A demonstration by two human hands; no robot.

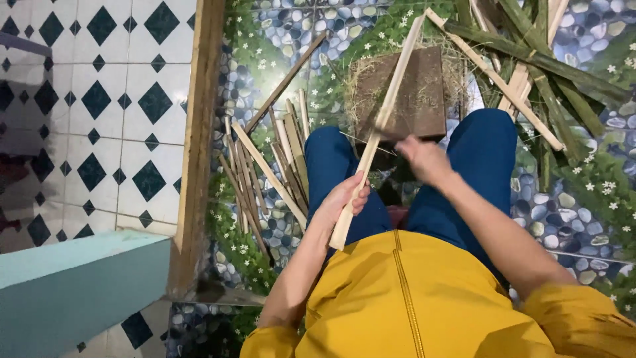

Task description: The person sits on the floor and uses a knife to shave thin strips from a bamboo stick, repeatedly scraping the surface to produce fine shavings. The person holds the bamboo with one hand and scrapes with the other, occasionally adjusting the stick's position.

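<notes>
- Between the knees of a seated person in blue trousers [487, 149] and a yellow top [404, 298], seen from above, a long pale bamboo strip [381, 126] slants up and away.
- The left hand [341, 202] is wrapped around the strip's near end, just above the left thigh.
- The right hand [424, 159] is clenched just beside the strip's middle; motion blur hides whatever it grips.
- A brown wooden block [424, 93], littered with dry shavings, lies on the floor under the strip's upper part.
- Cut bamboo slats [265, 172] lie piled left of the left leg.
- Green bamboo lengths [550, 66] are heaped at top right.
- Pebble-and-flower printed flooring [583, 199] covers the ground.
</notes>
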